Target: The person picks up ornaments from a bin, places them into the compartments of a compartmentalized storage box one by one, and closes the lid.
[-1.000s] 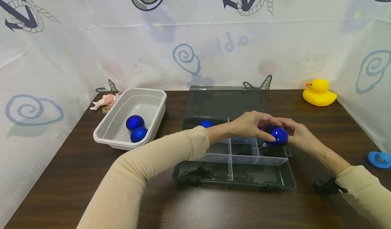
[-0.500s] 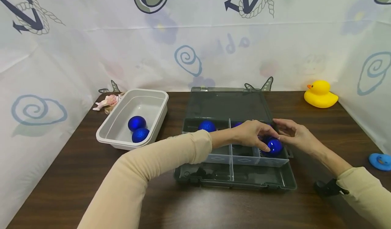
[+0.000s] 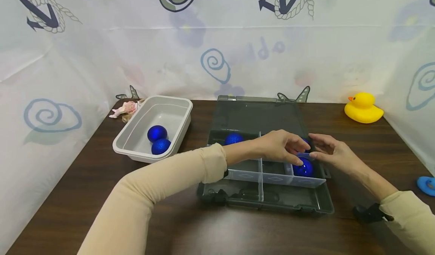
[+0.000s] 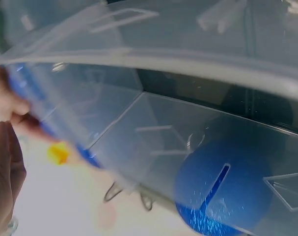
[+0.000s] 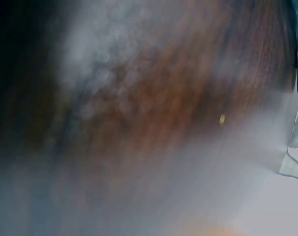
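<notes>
A shiny blue ball sits in a right-hand compartment of the open, dark clear divider box. My left hand hovers just over it, thumb at the ball's top and fingers loosely bent. Beside the box's right edge, my right hand has its fingers extended and holds nothing. Part of another blue ball shows behind the fingers. A glittery blue ball lies in the back left compartment; the left wrist view shows it through the clear dividers. The right wrist view is mostly blurred tabletop.
On the left stands a pale grey tray with two blue balls, one smooth and one glittery. A small doll lies behind it. A yellow rubber duck and a blue toy are at right.
The shiny blue ball has gone down from between both hands into the compartment. My left fingers have loosened from it, and my right hand has come away toward the box edge.
</notes>
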Action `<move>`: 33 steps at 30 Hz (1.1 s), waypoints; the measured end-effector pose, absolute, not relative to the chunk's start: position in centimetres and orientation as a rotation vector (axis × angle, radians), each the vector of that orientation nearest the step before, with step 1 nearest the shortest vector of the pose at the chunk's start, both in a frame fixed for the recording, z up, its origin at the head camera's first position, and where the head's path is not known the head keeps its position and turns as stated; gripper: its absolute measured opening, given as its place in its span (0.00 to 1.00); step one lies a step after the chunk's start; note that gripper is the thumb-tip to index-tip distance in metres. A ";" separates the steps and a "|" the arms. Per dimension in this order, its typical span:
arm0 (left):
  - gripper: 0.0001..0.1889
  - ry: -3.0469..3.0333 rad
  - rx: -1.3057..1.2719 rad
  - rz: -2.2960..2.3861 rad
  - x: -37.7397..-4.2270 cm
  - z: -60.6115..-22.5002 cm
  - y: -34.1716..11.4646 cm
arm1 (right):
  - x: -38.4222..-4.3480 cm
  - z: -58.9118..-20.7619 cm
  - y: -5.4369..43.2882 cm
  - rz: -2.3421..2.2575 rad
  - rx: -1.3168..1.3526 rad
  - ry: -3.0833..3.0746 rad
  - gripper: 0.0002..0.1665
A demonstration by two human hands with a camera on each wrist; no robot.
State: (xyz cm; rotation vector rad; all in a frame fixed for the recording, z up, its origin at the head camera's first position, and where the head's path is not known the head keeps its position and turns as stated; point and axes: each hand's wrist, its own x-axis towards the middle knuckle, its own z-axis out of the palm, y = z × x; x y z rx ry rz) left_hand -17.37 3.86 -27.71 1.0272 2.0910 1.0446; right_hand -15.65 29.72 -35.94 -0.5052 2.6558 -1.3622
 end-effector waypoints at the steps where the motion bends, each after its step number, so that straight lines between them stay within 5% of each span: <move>1: 0.24 2.074 1.028 1.073 -17.2 -27.3 3.3 | -15.6 -35.9 29.7 -1.364 -0.500 2.655 0.35; 11: 0.23 2.101 0.841 1.418 -17.3 -24.9 -7.0 | -15.8 -36.0 29.5 -1.403 -0.520 2.657 0.35; 23: 0.28 2.303 0.375 1.641 -19.5 -26.9 -21.9 | -15.9 -36.0 29.7 -1.418 -0.529 2.671 0.35; 33: 0.33 2.515 0.113 1.485 -19.8 -29.1 -26.4 | -15.9 -35.9 29.8 -1.415 -0.519 2.649 0.35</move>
